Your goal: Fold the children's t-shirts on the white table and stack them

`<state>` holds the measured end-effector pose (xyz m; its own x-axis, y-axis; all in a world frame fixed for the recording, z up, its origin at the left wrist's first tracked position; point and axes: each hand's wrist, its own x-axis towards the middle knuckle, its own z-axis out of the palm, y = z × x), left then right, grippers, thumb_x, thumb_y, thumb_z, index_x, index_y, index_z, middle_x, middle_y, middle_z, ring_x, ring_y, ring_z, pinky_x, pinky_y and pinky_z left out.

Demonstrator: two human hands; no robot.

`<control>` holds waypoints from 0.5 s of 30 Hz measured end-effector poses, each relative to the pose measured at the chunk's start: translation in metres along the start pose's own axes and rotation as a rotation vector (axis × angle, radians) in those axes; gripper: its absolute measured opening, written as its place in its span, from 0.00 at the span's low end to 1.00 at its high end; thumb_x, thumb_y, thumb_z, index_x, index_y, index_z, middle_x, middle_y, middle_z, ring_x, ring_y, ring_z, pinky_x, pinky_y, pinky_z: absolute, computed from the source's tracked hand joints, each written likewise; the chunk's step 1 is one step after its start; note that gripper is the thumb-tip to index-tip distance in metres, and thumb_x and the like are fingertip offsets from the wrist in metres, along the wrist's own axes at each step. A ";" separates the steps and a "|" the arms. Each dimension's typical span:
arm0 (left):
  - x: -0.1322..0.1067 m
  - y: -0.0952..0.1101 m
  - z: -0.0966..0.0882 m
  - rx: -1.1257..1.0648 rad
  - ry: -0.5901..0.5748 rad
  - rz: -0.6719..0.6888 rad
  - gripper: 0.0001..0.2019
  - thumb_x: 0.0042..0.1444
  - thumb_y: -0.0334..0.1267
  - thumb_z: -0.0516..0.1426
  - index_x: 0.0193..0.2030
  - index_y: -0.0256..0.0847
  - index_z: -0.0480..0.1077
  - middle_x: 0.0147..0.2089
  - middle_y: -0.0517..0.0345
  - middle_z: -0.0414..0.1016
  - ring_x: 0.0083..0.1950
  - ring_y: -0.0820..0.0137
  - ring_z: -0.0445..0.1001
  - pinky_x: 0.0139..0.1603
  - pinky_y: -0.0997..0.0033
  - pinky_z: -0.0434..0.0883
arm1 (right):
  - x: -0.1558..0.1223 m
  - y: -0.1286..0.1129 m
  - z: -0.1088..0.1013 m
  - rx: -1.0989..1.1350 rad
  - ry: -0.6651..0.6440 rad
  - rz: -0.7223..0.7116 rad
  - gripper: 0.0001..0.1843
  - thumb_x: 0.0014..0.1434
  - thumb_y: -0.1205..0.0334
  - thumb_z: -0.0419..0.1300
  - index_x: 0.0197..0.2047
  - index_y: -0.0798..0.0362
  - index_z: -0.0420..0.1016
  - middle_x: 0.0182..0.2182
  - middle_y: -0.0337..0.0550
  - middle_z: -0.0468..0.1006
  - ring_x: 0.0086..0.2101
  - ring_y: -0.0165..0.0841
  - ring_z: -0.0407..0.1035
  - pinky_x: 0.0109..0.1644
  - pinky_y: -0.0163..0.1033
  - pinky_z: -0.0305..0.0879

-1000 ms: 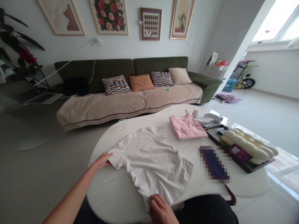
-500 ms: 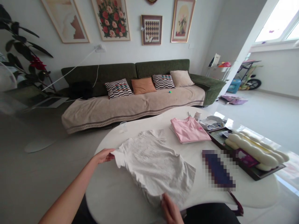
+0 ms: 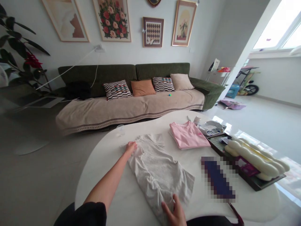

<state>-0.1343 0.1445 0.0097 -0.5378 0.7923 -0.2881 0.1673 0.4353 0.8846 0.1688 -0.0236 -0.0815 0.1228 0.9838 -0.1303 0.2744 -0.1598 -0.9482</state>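
A light grey T-shirt (image 3: 162, 166) lies on the white table (image 3: 101, 175), its near-left side folded over towards the middle, with creases along the fold. My left hand (image 3: 131, 148) is closed on the cloth near the sleeve at the shirt's far left. Down at the near end, my right hand (image 3: 174, 211) has the shirt's bottom edge between thumb and fingers. A folded pink T-shirt (image 3: 189, 135) rests beyond the grey one, to the right, with some pale cloth beneath it.
Right of the grey shirt lies a blurred-out dark flat object (image 3: 218, 177) with a strap. A dark tray (image 3: 258, 186) holds a cream puffy item (image 3: 256, 158). A clear cup (image 3: 120, 130) stands at the table's far-left edge. Behind is a green sofa (image 3: 101, 75).
My left hand has moved right and slightly away, bringing the grey shirt's left side over onto its middle. My right hand stays at the near end, its thumb and fingers now showing more.
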 end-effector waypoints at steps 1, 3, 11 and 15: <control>0.003 -0.002 -0.007 0.032 0.038 0.048 0.09 0.55 0.39 0.49 0.40 0.39 0.65 0.43 0.51 0.75 0.43 0.69 0.74 0.42 0.69 0.67 | 0.001 0.003 0.000 0.003 -0.029 0.020 0.39 0.33 0.32 0.59 0.39 0.57 0.70 0.38 0.53 0.76 0.38 0.45 0.71 0.42 0.42 0.68; 0.010 -0.006 -0.028 0.106 0.114 0.144 0.09 0.53 0.35 0.50 0.42 0.41 0.64 0.48 0.52 0.72 0.49 0.69 0.71 0.47 0.72 0.65 | 0.003 0.009 -0.001 0.007 -0.074 0.051 0.40 0.34 0.31 0.58 0.41 0.57 0.70 0.40 0.55 0.75 0.40 0.46 0.70 0.45 0.43 0.67; 0.022 -0.034 -0.092 0.415 -0.038 0.290 0.09 0.43 0.31 0.54 0.32 0.39 0.71 0.35 0.58 0.76 0.41 0.66 0.72 0.41 0.75 0.65 | -0.009 0.013 0.004 -0.104 0.022 -0.014 0.42 0.39 0.28 0.51 0.42 0.58 0.70 0.42 0.58 0.74 0.45 0.46 0.67 0.49 0.45 0.64; 0.018 -0.048 -0.105 0.533 -0.144 0.319 0.05 0.44 0.36 0.54 0.26 0.39 0.70 0.26 0.61 0.73 0.35 0.67 0.70 0.35 0.76 0.62 | 0.003 -0.003 -0.010 -0.152 0.005 -0.006 0.41 0.39 0.25 0.47 0.36 0.55 0.72 0.36 0.55 0.77 0.39 0.45 0.70 0.42 0.43 0.67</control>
<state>-0.2383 0.0930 0.0010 -0.2836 0.9514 -0.1198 0.7092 0.2921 0.6417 0.1782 -0.0210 -0.0758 0.1254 0.9844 -0.1234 0.4166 -0.1651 -0.8940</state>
